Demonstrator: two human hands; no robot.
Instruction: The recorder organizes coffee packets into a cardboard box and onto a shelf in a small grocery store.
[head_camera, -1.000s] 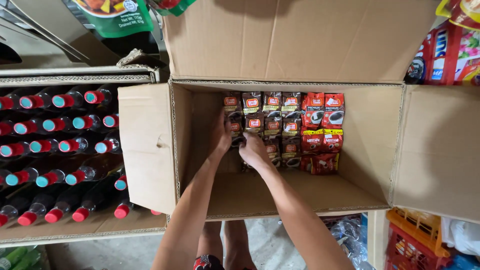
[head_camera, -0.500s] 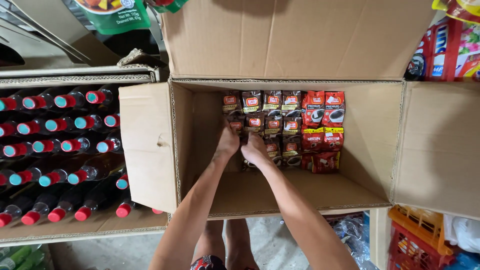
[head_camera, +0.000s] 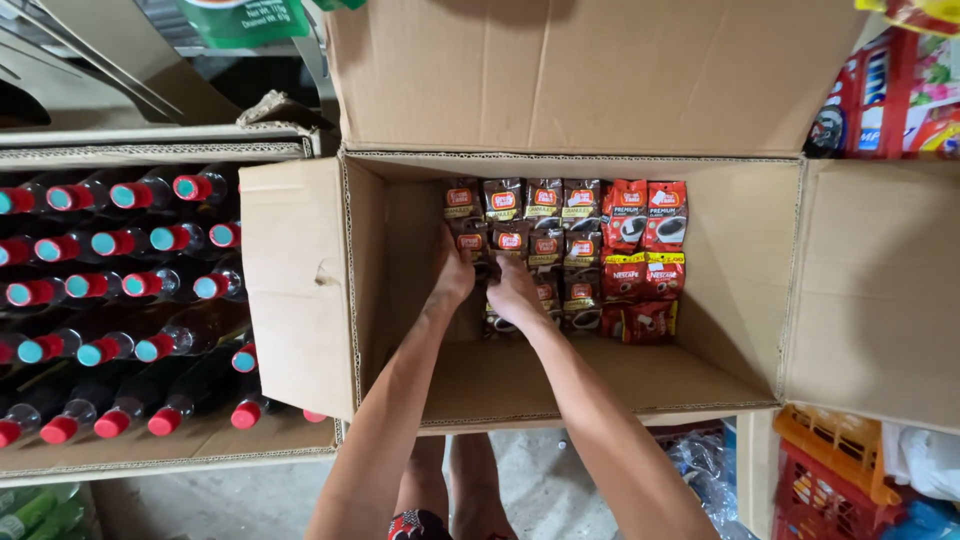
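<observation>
Both my arms reach down into a large open cardboard box (head_camera: 300, 280). My left hand (head_camera: 453, 272) rests against the left edge of a block of dark brown coffee sachets (head_camera: 545, 215) stacked at the box's bottom. My right hand (head_camera: 512, 290) grips sachets in the same brown block, close beside the left hand. To the right of the brown packs lie red coffee sachets (head_camera: 645, 250), untouched. My fingers are partly hidden among the packs.
A shallow carton of dark bottles (head_camera: 110, 300) with red and blue caps lies at the left. Red and orange crates (head_camera: 830, 470) stand at the lower right, colourful packages (head_camera: 900, 90) at the upper right. The box's flaps spread out on all sides.
Both hands have slid slightly downward and toward me along the brown sachets, staying close together. The box and packs look unmoved.
</observation>
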